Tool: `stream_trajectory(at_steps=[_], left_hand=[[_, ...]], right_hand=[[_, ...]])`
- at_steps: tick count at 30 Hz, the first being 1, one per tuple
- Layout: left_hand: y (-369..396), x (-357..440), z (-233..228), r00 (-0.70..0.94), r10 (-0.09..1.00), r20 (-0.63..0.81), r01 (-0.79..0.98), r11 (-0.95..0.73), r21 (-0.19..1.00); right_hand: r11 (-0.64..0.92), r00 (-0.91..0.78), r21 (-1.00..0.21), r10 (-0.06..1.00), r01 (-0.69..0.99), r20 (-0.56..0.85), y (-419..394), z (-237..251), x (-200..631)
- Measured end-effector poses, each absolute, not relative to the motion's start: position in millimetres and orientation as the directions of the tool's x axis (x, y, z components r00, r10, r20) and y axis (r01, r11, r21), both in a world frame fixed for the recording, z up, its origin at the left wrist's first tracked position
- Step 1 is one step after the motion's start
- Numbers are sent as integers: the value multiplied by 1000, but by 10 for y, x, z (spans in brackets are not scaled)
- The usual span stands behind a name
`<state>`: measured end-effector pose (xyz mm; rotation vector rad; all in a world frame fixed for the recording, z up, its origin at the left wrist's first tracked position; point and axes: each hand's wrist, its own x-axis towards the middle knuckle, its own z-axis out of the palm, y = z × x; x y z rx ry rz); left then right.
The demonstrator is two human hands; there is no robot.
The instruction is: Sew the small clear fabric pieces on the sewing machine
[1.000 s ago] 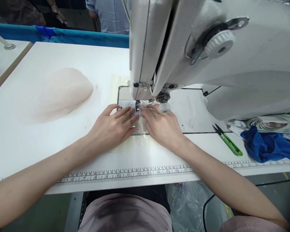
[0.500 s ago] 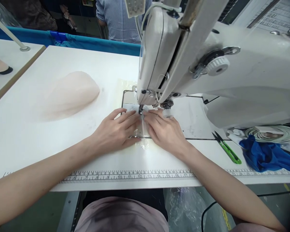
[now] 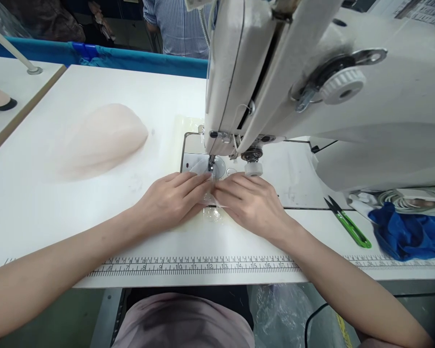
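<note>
A white sewing machine (image 3: 232, 92) stands over the work, its presser foot (image 3: 210, 163) down close to the fingertips. A small piece of sheer white fabric (image 3: 199, 166) lies by the foot and runs back between my hands; much of it is hidden under the fingers. My left hand (image 3: 176, 197) is just left of the foot, fingers pressed together on the fabric. From the right, my right hand (image 3: 247, 200) meets it, fingers bent and closed at the fabric's other side. The fingertips of both hands nearly touch, and what lies beneath them is partly hidden.
A beige moulded cup shape (image 3: 107, 140) rests on the white table at left. Green thread snips (image 3: 350, 224) and a blue cloth (image 3: 409, 232) lie at right. A printed ruler (image 3: 203, 266) follows the front edge. Beyond the blue cloth edging sits a person in a striped shirt (image 3: 181, 29).
Both hands have drawn back slightly from the presser foot, and their fingers have closed together. More of the metal plate and the sheer fabric by the foot shows. The view has shifted a little.
</note>
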<state>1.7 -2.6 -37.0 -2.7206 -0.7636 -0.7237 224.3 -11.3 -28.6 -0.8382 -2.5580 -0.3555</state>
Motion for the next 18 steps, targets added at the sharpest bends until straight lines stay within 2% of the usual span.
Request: stream_trajectory(at_steps=[4,8,10,12,16,18], left_hand=[[-36,-4,-357,801,418,430,529,-830,-178],[-33,-27,-380,810,411,418,507,-849,-148],[-18,-20,-399,783,465,413,536,-842,-68],[11,0,-407,742,544,392,575,-817,45],[94,49,-365,631,715,301,618,-698,362],[121,59,-341,596,760,258,607,-637,475]], right_hand=[[806,-741,144,437,574,510,-132,-282,2248],[820,-759,126,443,558,476,-127,-245,2273],[820,-742,54,485,570,463,-115,-229,2283],[797,-694,-74,564,599,447,-100,-221,2288],[609,-468,-377,786,698,405,-71,-227,2289],[532,-394,-467,844,707,365,-63,-229,2289]])
